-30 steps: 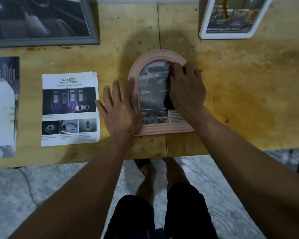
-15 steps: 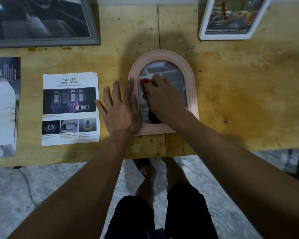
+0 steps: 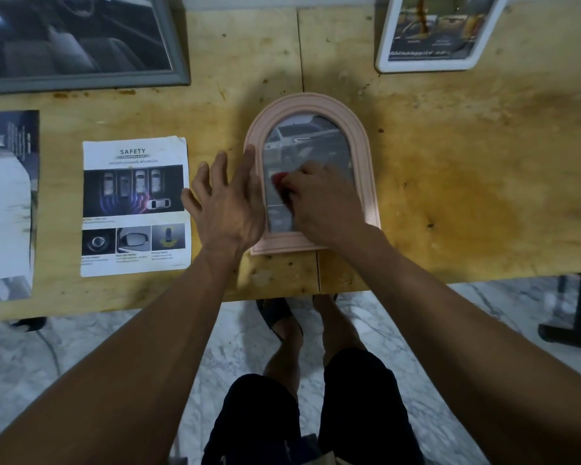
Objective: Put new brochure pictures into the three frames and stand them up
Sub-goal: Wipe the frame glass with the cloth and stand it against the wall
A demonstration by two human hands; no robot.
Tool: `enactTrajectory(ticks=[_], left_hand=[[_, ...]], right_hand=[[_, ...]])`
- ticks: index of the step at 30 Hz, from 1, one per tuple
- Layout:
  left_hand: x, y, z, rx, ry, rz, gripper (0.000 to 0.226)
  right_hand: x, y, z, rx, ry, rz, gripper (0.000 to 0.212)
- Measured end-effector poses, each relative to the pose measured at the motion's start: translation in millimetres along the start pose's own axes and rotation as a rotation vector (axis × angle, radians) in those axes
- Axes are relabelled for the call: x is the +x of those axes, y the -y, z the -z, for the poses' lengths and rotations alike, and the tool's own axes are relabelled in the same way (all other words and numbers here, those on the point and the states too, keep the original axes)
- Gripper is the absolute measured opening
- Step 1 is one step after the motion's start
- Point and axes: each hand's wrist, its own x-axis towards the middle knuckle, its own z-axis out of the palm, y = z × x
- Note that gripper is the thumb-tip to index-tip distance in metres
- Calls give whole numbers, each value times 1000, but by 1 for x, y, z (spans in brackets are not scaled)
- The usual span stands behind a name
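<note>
Right hand (image 3: pixel 326 199) inside arched frame (image 3: pixel 366 162) rim

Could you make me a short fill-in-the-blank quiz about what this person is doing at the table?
1. The arched frame under both hands is ____ in colour.
2. The big heading on the loose sheet reads ____.
3. The left hand lies spread with its fingers ____.
4. The right hand presses a ____ cloth on the frame's glass.

Missing words: pink; SAFETY; open; red

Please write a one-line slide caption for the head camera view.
Right hand wipes the arched pink frame with a cloth; left hand steadies it.
</note>
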Motion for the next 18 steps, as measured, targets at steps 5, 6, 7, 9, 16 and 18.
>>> enactTrajectory(ticks=[5, 6, 7, 9, 16, 18], left_hand=[[0, 1, 1, 17, 27, -6, 46], [0, 1, 0, 21, 18, -9, 46], [-1, 1, 0, 25, 8, -9, 46], [-2, 1, -2, 26, -4, 0, 46], [-5, -2, -5, 18, -20, 11, 46], [-6, -3, -5, 16, -26, 14, 46]], right_hand=[[-14, 18, 11, -71, 236, 124, 26], [-20, 17, 11, -99, 222, 154, 27], [-25, 17, 9, -124, 189, 182, 28], [-32, 15, 7, -154, 146, 200, 29], [-48, -21, 10, -291, -4, 157, 29], [-50, -34, 13, -360, -38, 154, 18]])
